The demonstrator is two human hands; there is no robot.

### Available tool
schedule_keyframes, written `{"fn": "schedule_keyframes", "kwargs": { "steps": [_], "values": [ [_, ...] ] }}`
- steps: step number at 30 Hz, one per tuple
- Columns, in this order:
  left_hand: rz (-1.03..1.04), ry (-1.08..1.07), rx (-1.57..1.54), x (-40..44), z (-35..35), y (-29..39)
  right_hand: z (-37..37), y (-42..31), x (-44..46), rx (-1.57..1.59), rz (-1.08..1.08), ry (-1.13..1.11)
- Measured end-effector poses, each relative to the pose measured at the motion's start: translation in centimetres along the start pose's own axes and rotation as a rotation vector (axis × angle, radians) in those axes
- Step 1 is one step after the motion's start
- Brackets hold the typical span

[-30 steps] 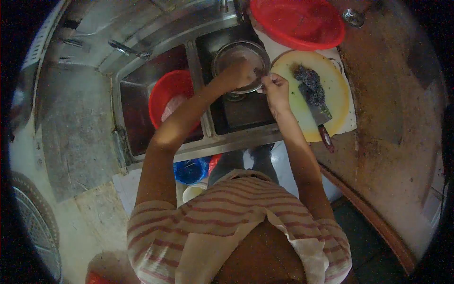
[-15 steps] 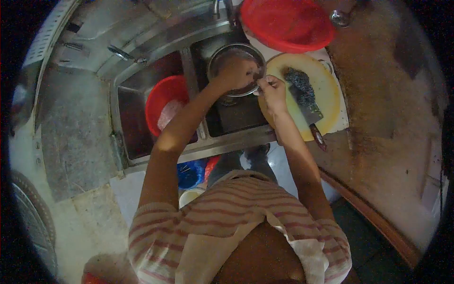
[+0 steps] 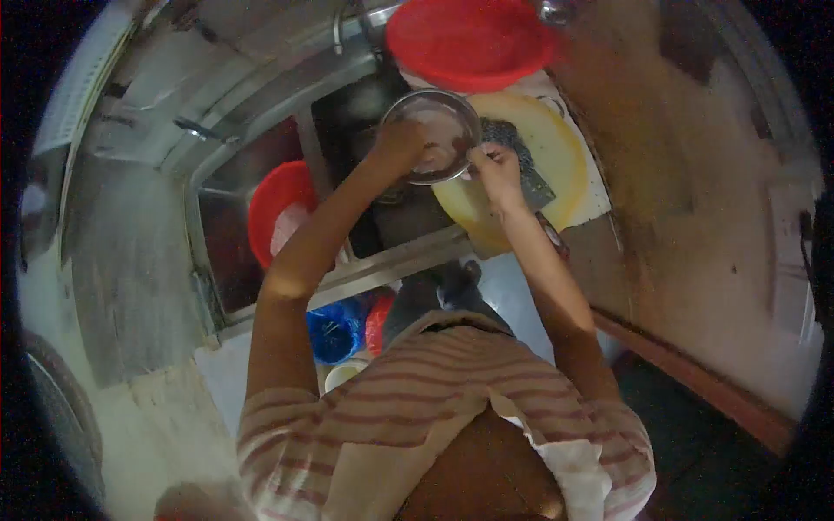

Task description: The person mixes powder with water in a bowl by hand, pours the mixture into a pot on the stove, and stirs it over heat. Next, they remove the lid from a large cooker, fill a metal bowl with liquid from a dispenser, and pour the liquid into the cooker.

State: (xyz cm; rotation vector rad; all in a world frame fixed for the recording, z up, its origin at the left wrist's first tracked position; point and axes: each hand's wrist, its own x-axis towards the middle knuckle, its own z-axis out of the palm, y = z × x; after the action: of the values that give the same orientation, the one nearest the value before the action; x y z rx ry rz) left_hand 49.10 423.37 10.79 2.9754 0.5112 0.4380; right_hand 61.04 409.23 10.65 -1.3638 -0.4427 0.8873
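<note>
A round metal bowl point(image 3: 456, 128) is over the right sink basin and the near edge of the yellow cutting board point(image 3: 565, 143). Pale pinkish contents show inside it, too blurred to name. My right hand point(image 3: 499, 176) pinches the bowl's right rim. Across the left rim reaches my left hand point(image 3: 401, 146), its fingers inside the bowl and too blurred to show their grip. On the board lies a dark chopped heap point(image 3: 508, 137), with a cleaver point(image 3: 537, 193) against it, partly hidden by my right hand and forearm.
A big red basin point(image 3: 469, 43) stands behind the board. Another red basin point(image 3: 265, 213) with pale pink contents sits in the left sink basin. Faucets point(image 3: 204, 130) rise at the back. Below the sink's front edge are a blue-lined bucket point(image 3: 334, 334) and a pale container point(image 3: 345, 375).
The view has shifted. The bowl has moved right relative to the sink, partly over the board. My left hand has drawn back from the bowl's middle to its left side; my right hand keeps the rim.
</note>
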Motion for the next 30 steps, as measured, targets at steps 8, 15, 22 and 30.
{"fn": "schedule_keyframes", "kwargs": {
  "steps": [8,15,22,30],
  "values": [
    [-0.065,-0.512,-0.374,4.1,-0.2,6.0,-5.2,-1.1,-2.9,-0.021,0.030,0.091],
    [0.207,-0.220,-0.426,6.5,-0.2,11.8,-8.0,0.2,-7.1,0.036,-0.174,0.321],
    [0.558,-0.603,-0.236,5.3,-3.1,17.1,-9.7,0.4,-14.4,0.178,-0.129,0.578],
    [0.906,-0.848,-0.281,2.5,0.5,27.0,-12.3,2.0,-25.0,0.224,-0.154,0.982]
  ]
}}
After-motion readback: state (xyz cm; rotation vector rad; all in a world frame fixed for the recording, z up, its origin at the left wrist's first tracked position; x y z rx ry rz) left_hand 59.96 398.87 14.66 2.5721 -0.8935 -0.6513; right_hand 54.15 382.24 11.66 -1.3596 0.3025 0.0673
